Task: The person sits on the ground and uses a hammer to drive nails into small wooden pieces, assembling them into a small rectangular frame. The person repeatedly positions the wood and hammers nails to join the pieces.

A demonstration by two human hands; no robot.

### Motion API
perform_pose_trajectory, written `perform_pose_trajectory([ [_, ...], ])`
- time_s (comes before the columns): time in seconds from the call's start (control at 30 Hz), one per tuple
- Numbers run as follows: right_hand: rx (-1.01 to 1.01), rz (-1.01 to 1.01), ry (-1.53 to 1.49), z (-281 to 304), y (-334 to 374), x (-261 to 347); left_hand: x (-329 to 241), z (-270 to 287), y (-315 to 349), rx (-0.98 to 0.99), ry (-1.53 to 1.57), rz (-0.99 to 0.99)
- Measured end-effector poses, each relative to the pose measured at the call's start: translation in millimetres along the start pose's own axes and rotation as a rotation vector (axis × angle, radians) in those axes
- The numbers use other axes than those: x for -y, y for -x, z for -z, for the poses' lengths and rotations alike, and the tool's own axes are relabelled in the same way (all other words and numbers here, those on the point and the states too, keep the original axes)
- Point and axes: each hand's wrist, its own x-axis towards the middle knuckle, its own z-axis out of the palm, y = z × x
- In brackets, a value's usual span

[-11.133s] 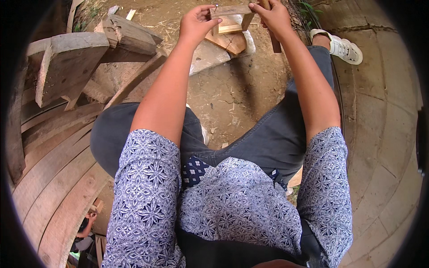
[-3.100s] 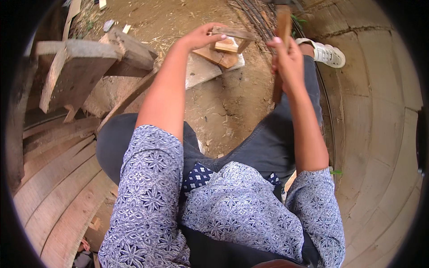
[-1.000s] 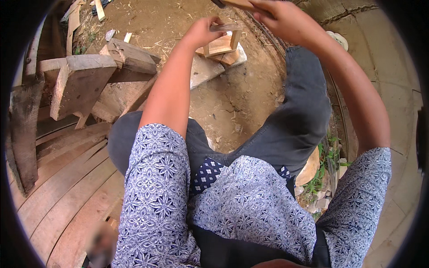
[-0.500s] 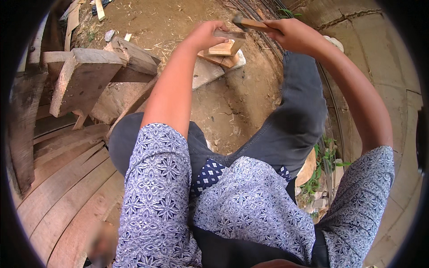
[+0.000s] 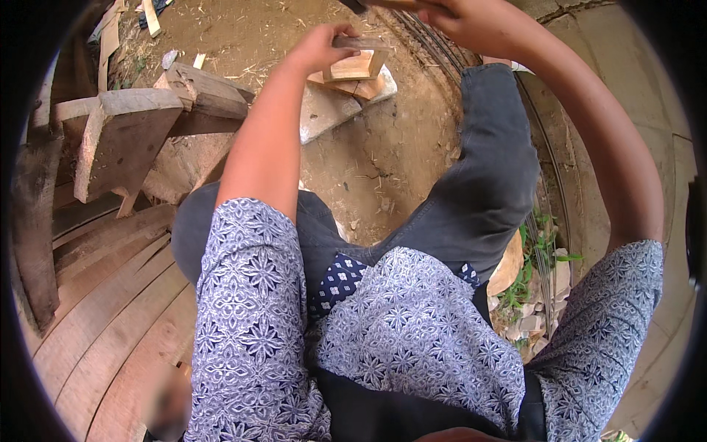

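My left hand [image 5: 322, 48] is closed on the edge of a small wooden block [image 5: 355, 65], its thumb and fingers pinching the upper side. Beneath it lies a flat wood piece [image 5: 368, 88], which rests on a pale slab [image 5: 324, 118] on the dirt. My right hand [image 5: 471, 23] is wrapped round the wooden handle of a hammer [image 5: 414, 4], raised above and to the right of the block. The dark hammer head is partly cut off by the upper edge of the view.
Thick boards and a notched timber [image 5: 136, 132] stand at my left, above long curved planks [image 5: 125, 309]. Thin metal rods [image 5: 541, 147] run along my right leg beside concrete paving [image 5: 633, 96]. Green plants [image 5: 545, 250] and rubble lie near my right knee.
My right hand has lifted the hammer up, away from the block. My left hand keeps its grip on the block. The whole view has shifted slightly.
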Motion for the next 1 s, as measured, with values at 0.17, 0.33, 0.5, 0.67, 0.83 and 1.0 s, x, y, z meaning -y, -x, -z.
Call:
perform_pose_trajectory([
  [0.17,0.303,-0.087,0.126,2,-3,-1,-4,-11,-4,0.004,-0.028,-0.122],
  [0.33,0.047,0.026,-0.059,-10,1,12,2,5,3,0.074,0.149,0.027],
  [0.5,0.424,-0.108,0.218,20,12,20,-10,-8,2,0.038,0.011,-0.032],
  [0.67,0.02,0.048,-0.056,-13,11,2,5,-1,0,0.061,0.131,0.058],
  [0.83,0.318,-0.062,0.219,27,3,29,0,0,0,0.068,0.081,0.004],
  [1.0,0.189,0.09,0.017,9,-3,18,-3,-1,-1,0.095,0.052,-0.004],
])
